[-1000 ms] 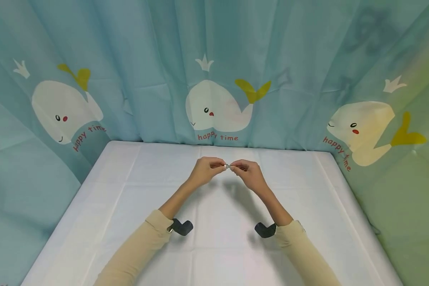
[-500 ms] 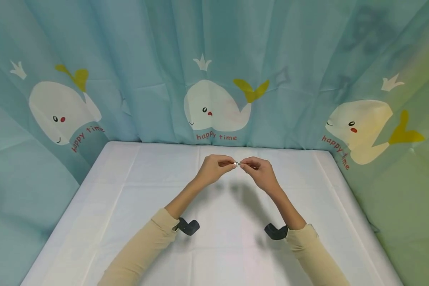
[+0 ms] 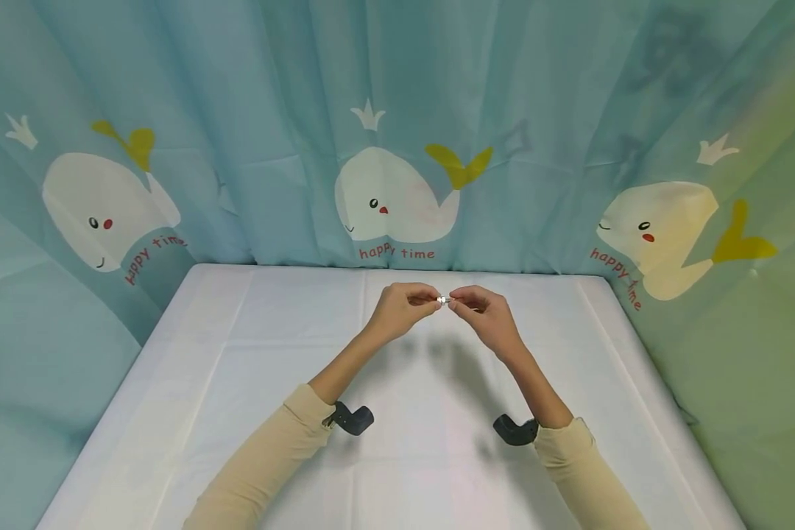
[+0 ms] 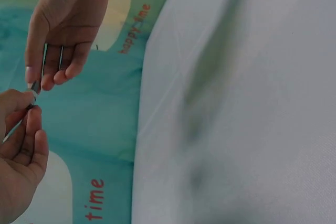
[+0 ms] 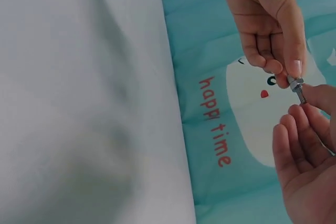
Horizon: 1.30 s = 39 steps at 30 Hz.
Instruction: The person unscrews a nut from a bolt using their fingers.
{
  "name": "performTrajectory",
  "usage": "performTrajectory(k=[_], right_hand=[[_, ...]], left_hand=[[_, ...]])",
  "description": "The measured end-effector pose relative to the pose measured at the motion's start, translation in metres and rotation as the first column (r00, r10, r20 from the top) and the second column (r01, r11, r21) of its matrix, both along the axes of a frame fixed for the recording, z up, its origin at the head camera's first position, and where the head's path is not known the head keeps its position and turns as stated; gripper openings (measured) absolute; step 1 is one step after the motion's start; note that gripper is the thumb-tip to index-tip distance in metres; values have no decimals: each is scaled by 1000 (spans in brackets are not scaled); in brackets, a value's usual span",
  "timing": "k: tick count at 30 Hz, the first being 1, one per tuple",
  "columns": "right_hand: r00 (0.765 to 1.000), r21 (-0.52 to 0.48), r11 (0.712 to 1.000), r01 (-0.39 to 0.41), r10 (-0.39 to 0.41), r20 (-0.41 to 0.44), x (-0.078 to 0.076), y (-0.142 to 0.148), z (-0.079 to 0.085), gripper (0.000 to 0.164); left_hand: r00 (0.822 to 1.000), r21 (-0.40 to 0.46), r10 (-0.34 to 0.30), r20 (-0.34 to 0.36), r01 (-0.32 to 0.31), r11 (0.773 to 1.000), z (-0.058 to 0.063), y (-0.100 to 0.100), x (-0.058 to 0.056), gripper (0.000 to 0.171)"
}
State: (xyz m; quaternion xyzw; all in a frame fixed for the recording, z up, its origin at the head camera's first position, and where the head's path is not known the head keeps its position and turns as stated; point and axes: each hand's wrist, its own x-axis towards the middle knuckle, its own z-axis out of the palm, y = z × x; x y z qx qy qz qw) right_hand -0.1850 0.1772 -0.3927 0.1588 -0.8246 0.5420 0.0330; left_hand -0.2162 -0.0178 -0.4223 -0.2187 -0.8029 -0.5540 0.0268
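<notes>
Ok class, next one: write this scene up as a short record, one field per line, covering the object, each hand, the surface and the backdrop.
Object: small metal bolt-like piece, held off the table
Left hand: pinches the end with the hexagonal part
Right hand: pinches the slimmer, shaft-like end
Surface: white-covered table
Backdrop: blue-green curtain printed with white whales and "happy time"
</notes>
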Motion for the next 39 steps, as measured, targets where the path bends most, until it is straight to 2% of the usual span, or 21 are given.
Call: performTrajectory(k=[4, 8, 16, 18, 25, 34, 39], right_hand=[[995, -44, 999, -23, 27, 97, -4, -3, 2, 28], [984, -86, 995, -41, 55, 172, -9, -7, 3, 27], [974, -120, 992, -49, 74, 214, -11, -9, 5, 26], [972, -130, 991, -42, 71, 224, -15, -7, 0, 25], [973, -164, 986, -43, 78, 216, -27, 0, -21, 25], [985, -167, 984, -65, 91, 148, -26, 1, -24, 22], [985, -179, 981, -74, 100, 144, -25, -2, -23, 25]], left_hand=[[1000, 18, 15, 8, -15, 1000, 1, -1, 1, 9], [1000, 30, 13, -8, -13, 999, 0, -1, 1, 9], [1000, 34, 7, -18, -7, 999, -1, -2, 0, 10], [1000, 33, 6, -25, -5, 999, -1, -2, 0, 10], [999, 30, -7, -37, 8, 1000, -1, -3, -1, 12], [1000, 37, -22, -10, 23, 999, -1, -5, -2, 14], [1000, 29, -8, -2, 8, 1000, -1, -6, -3, 15]])
